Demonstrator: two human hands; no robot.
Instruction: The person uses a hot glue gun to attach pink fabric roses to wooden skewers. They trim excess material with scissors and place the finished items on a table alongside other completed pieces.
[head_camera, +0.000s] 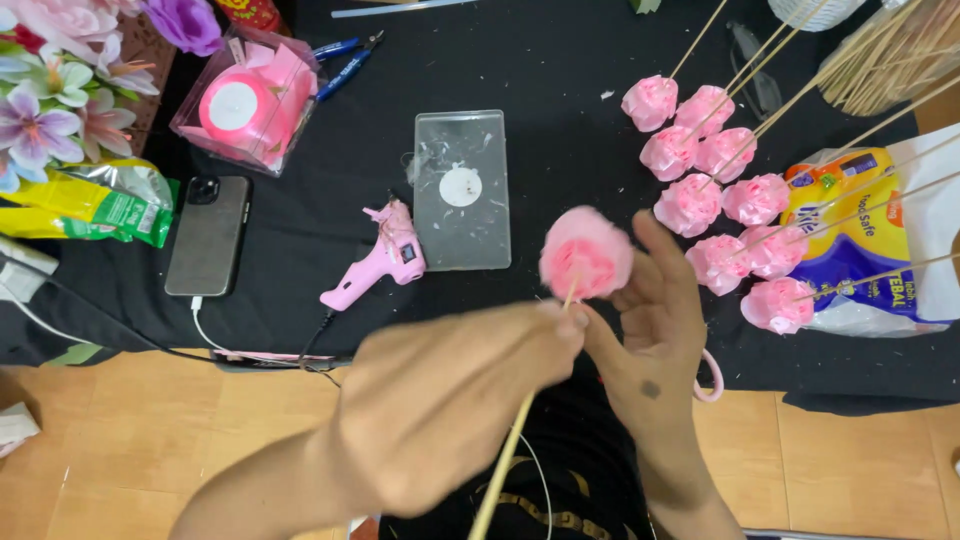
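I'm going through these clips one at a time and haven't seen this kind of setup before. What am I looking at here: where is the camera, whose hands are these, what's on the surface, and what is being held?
There is no machine here: one camera sits on a person's head and looks down at their own two bare hands. The left hand pinches a thin wooden stick topped with a pink ribbon rose; it is blurred. The right hand is open beside the rose, and whether it touches it is unclear.

On the black cloth lie a pink glue gun, a clear plastic plate, a dark phone, a box of pink ribbon, blue pliers, and, to the right, a cluster of finished roses on sticks beside a plastic bag. Artificial flowers sit at the far left.
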